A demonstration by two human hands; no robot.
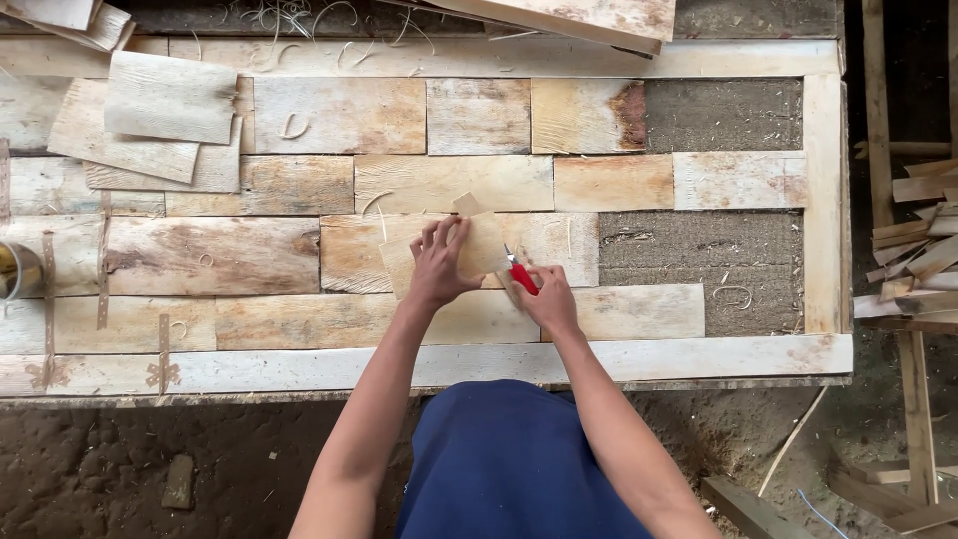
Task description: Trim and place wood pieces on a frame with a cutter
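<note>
Blue cloth [509,459] over the lap fills the bottom of my view, with both forearms reaching up from it to the panel [823,200]. From where I watch, the left hand [439,265] lies spread on a thin wood sheet [479,248], fingers splayed and pressing it flat against the laid pieces beneath. The right hand [544,299] is closed around a red-handled knife [521,276], whose tip points up and left toward the sheet's right edge. So the sheet sits just left of the blade and partly under the left palm; its long axis seems to run roughly left to right, slightly tilted, with a small corner sticking up at the top. The right hand is the nearer one to that edge, and blade and edge look as if they meet, though I cannot tell for certain.

Round the hands the frame holds rows of wood pieces butted side by side. Bare grey backing [723,115] shows at upper right and again at mid right, both well apart from the hands. Loose sheets [160,110] are stacked at upper left, and offcuts [913,250] lie beyond the panel's right rail.
</note>
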